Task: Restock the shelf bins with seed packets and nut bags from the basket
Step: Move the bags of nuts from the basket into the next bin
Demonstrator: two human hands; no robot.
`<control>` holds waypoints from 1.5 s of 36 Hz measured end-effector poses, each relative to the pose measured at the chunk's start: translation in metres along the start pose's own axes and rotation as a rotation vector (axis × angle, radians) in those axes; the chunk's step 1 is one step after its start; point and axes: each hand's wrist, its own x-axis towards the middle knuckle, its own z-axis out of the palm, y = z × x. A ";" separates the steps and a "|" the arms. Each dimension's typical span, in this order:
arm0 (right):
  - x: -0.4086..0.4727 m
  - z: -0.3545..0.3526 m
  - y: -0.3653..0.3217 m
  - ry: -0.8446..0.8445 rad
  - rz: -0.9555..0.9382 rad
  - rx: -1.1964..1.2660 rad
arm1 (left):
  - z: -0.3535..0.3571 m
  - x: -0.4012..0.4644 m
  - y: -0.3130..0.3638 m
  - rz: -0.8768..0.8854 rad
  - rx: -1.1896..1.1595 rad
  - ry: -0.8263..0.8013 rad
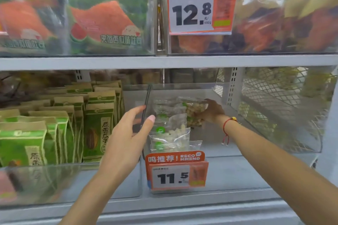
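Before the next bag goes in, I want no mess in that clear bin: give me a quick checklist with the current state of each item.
1. Right hand grips the back nut bag: ok.
2. Left hand open, free to steady the row: ok.
3. Front nut bags standing upright: ok.
4. Room right of the bags in the clear bin: ok.
5. Seed packets stay in the left bin: ok.
6. Basket within reach: cannot tell, out of view.

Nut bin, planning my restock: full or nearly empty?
Nearly empty: the nut bin holds only a few clear nut bags at its left front; bare floor shows elsewhere.
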 end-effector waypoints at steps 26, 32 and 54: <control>-0.003 0.000 0.001 0.080 0.051 -0.152 | -0.002 -0.002 0.002 0.005 0.041 -0.016; -0.004 -0.003 0.000 0.107 0.046 -0.134 | -0.001 -0.003 0.002 0.007 0.048 -0.013; -0.097 -0.083 -0.016 -0.180 -0.319 -0.146 | -0.008 -0.016 0.013 0.115 0.088 0.058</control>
